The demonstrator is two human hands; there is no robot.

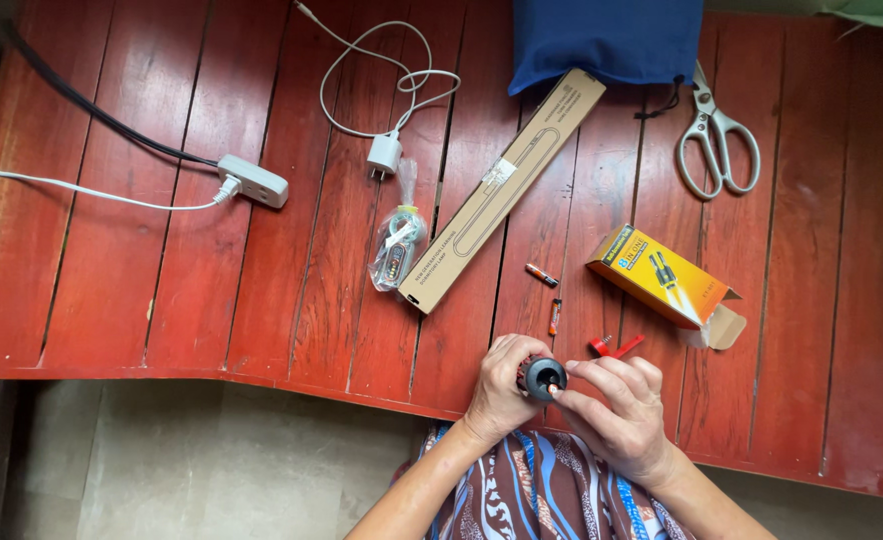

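Red wooden planks make up the bench [161, 300], seen from above, with bare floor below its near edge. At six o'clock my left hand [501, 390] is wrapped around a small dark torch [541, 378], its round black end facing up at me, while my right hand [616, 405] pinches at that end with fingertips, so both are grasping the same thing, pressed close together just over the bench edge.

Judging by what lies out, the work looks partly done: the yellow box [661, 278] at three o'clock from centre sits open and tipped, already unpacked. Two small batteries [541, 275] lie loose just beyond my hands at twelve o'clock, so I judge they are not yet in. A red bit [613, 347] lies just beside my right fingers.

Farther off, a long brown carton [506, 185] runs diagonally at centre, a bagged gadget [398, 248] beside it, scissors [716, 135] at two o'clock, a white charger [384, 153] and a power strip [251, 180] towards ten.
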